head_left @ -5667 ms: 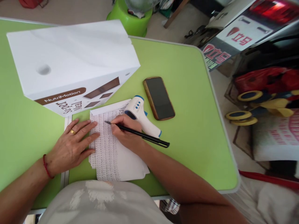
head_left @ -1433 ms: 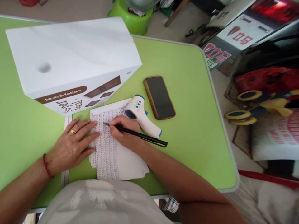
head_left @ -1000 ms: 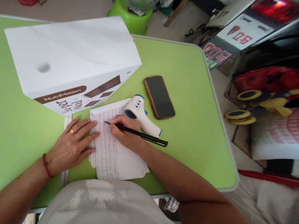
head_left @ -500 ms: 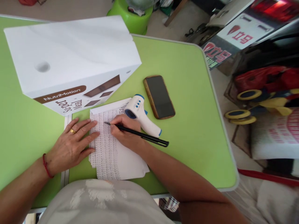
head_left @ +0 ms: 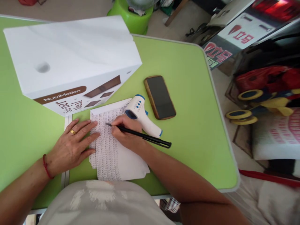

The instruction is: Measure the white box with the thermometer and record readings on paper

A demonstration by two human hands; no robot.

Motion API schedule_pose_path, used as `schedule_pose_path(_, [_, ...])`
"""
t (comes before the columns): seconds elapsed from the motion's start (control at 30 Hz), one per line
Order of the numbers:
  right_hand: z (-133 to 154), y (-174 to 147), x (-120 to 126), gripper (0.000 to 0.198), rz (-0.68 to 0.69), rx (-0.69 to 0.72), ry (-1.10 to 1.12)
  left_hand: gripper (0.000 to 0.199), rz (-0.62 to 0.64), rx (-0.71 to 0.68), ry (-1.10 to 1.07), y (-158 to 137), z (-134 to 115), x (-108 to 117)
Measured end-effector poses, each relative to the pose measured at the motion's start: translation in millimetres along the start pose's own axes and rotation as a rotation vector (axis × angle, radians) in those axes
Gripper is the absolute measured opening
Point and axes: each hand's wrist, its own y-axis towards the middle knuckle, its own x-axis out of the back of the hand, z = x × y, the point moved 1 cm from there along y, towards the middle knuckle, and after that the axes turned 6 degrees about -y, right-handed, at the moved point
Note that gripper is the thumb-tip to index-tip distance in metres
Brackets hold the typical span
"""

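A black pen (head_left: 150,136) is pinched in my right hand (head_left: 127,131), its tip against the upper part of a written sheet of paper (head_left: 106,156). Rows of small handwriting cover the left side of the sheet; its lower right part is blank. My left hand (head_left: 75,145) lies flat with fingers spread, the fingertips on the paper's left edge and the palm over the table. Just beyond my right hand, a white and blue infrared thermometer (head_left: 142,117) rests on the paper's upper right corner and the table.
A large white NutriMotion box (head_left: 75,53) stands behind the paper on the green table (head_left: 194,125). A phone in a brown case (head_left: 160,97) lies right of the thermometer. Beyond the table are a green stool (head_left: 138,23) and a printed sack (head_left: 276,137).
My right hand and the pen have shifted very slightly to the right along the paper. My left hand and the other things have stayed in place.
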Motion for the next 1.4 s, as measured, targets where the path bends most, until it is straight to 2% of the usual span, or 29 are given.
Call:
schedule_pose_path(0.2, [0.3,1.6,-0.8,0.007,-0.074,-0.023,-0.003,0.033,-0.003,-0.001,0.004,0.6,0.2,-0.6])
schedule_pose_path(0.4, [-1.2,1.9,-1.4,0.008,-0.071,0.036,0.007,0.034,0.001,-0.003,0.006,-0.1,-0.1,-0.2])
schedule_pose_path(0.6, [-0.9,1.2,-1.4,0.009,-0.104,0.02,-0.017,0.033,0.004,0.006,0.002,0.1,0.3,-1.3])
schedule_pose_path(0.87, [-2.9,0.5,-0.7,0.01,-0.081,0.046,-0.033,0.033,0.002,0.01,-0.009,0.0,-0.4,0.0])
schedule_pose_path(0.97, [-5.7,-2.1,-0.2,0.012,-0.149,0.115,0.004,0.033,-0.011,0.01,-0.022,-0.1,0.6,-0.3])
schedule_pose_path(1.07, [-8.1,-4.7,0.1,0.013,-0.224,0.264,0.03,0.035,-0.024,0.008,-0.031,-1.4,2.7,-1.6])
schedule_pose_path(1.2, [-8.9,-4.2,-1.0,0.021,-0.11,0.417,-0.085,0.035,-0.028,0.003,-0.012,-3.0,5.0,-2.5])
schedule_pose_path(1.3, [-4.6,-2.1,1.5,0.023,0.021,0.489,-0.278,0.032,-0.058,-0.013,-0.03,-2.3,3.5,1.0])
schedule_pose_path(1.37, [1.9,-1.5,6.0,0.028,0.137,0.515,-0.478,0.026,-0.162,-0.012,-0.053,-2.1,2.0,6.1])
schedule_pose_path(1.4, [6.2,-1.5,9.0,0.03,0.198,0.519,-0.578,0.022,-0.256,0.001,-0.049,-2.5,1.9,9.2])
